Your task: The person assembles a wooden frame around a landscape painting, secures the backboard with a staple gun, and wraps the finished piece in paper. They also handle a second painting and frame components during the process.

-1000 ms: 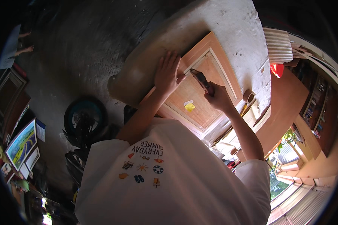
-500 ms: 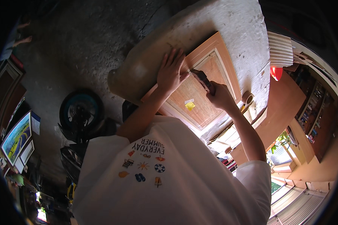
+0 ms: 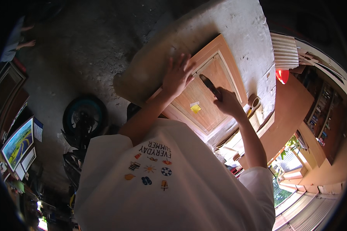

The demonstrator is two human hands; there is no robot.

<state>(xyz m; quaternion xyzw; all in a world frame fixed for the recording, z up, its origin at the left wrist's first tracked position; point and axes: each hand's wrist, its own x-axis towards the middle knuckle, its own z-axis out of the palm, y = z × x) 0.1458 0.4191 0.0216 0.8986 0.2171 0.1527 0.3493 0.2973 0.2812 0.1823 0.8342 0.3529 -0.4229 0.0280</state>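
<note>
A wooden cabinet door [image 3: 229, 65] with a raised frame and inset panel lies tilted on a worn, pale-topped worktable [image 3: 254, 34]. My right hand [image 3: 229, 102] is closed round the dark handle of a flat brush [image 3: 209, 84]. Its lighter tip points at the door's upper left frame; I cannot tell if it touches the wood. At the door's left edge is my left hand [image 3: 177, 77], fingers spread and slightly blurred, holding nothing. On the inset panel sits a small yellow and white paper patch [image 3: 195, 107].
A roll of tape [image 3: 253, 101] rests at the table's right edge. Beyond it stand a large brown board [image 3: 291, 104], a red object [image 3: 282, 76] and a corrugated sheet [image 3: 284, 50]. To the left are a motorbike wheel [image 3: 85, 115] and a lit screen [image 3: 18, 144]. Another person's hand [image 3: 29, 43] shows far left.
The brush has turned in my right hand, from its broad face showing to a narrower side. My left hand's fingers have shifted slightly over the door's edge.
</note>
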